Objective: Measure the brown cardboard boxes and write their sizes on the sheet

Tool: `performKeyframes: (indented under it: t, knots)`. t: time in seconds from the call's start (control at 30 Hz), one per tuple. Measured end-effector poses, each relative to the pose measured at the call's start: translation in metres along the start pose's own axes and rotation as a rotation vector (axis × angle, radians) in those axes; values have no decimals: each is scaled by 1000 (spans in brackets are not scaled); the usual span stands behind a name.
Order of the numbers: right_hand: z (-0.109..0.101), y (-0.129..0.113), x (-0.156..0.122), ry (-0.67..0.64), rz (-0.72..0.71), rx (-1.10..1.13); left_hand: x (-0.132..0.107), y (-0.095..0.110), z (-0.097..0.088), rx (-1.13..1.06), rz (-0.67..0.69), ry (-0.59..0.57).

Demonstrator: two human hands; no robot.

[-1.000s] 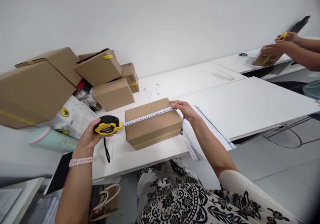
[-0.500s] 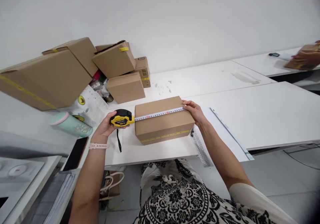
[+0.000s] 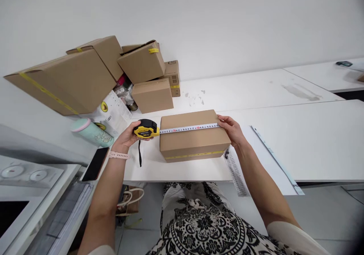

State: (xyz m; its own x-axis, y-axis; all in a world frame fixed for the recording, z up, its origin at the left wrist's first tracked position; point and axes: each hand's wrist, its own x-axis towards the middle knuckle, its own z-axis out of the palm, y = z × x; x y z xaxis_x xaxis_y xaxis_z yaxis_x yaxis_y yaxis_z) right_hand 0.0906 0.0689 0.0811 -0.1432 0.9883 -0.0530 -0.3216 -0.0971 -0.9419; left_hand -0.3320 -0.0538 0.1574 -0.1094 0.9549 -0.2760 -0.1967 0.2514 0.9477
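Observation:
A closed cardboard box [image 3: 193, 143] with yellow tape along its front side lies on the white table before me. My left hand [image 3: 128, 136] is closed around a yellow and black tape measure [image 3: 146, 129], just off the box's left end. Its pulled-out blade [image 3: 187, 128] runs across the top of the box to the right end. There my right hand [image 3: 231, 130] pinches the blade's end against the box edge, the fingertips partly hidden. From the tape measure's case a black strap [image 3: 140, 154] hangs down to the table.
Several cardboard boxes [image 3: 152, 96] are stacked at the back left. A mint tumbler [image 3: 92, 132] and a dark phone [image 3: 96, 163] lie left of my hand. White paper [image 3: 264, 164] and a printed strip [image 3: 236, 171] overhang the table's front edge at right.
The view has swung slightly left, so everything sits further right in it. The co-worker's hand at the far right is out of view. Both my hands keep their hold.

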Motion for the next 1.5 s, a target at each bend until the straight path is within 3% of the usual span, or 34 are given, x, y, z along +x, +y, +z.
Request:
performKeyframes:
  t: [0.3, 0.57, 0.97, 1.5]
  knots:
    - [-2, 3, 1, -8, -7, 11, -8, -4, -28, -6, 25, 23]
    - [-3, 4, -3, -49, -27, 8, -10, -2, -22, 6, 30, 35]
    - [-14, 5, 1, -127, -70, -119, -4, -1, -36, 4, -13, 54]
    - [-14, 0, 0, -113, -81, -196, -9, -6, -28, -1, 23, 107]
